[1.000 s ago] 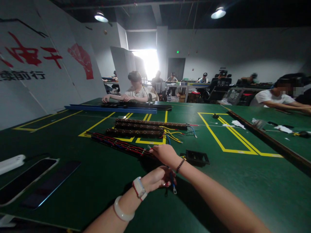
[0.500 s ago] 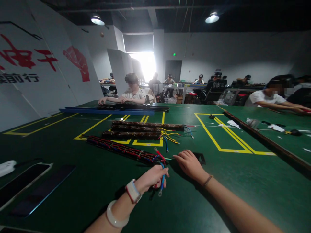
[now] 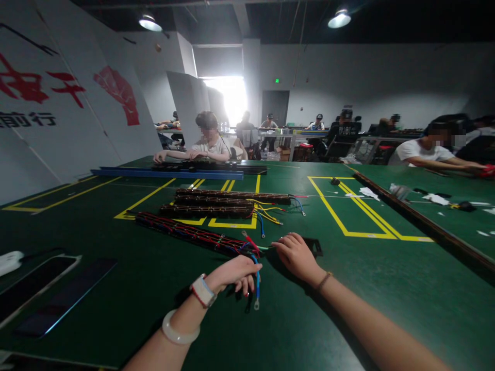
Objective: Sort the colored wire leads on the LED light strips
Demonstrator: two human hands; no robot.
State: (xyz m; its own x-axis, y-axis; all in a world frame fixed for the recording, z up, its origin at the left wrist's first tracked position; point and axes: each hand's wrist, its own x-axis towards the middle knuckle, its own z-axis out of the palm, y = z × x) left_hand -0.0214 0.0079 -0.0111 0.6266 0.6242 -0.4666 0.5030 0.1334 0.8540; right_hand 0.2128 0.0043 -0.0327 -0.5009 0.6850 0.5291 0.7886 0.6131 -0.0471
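A long dark wire-harness bundle [image 3: 185, 232] with red and blue wires lies on the green table, its loose ends toward my hands. My left hand [image 3: 237, 273] is over that end, fingers loosely apart, its forefinger lying across a blue cable [image 3: 258, 291] with a metal ring terminal. A red cable [image 3: 250, 241] with another ring terminal sticks up beside it. My right hand [image 3: 297, 256] has its fingertips pinched on a thin green wire [image 3: 264, 248] coming from the bundle. Just beyond lie more bundles [image 3: 209, 209] with yellow and blue leads [image 3: 263, 226].
Two dark flat panels [image 3: 73, 296] and a white device [image 3: 10, 262] lie at left. A long brown bar [image 3: 417, 219] runs along the right. A blue rail [image 3: 166, 174] lies at the back, near a seated person [image 3: 211, 144]. A black piece [image 3: 314, 246] lies behind my right hand.
My left hand's fingers have loosened and drawn back leftward from the blue cable, which hangs straighter. My right hand keeps its pinch. The whole view has shifted slightly.
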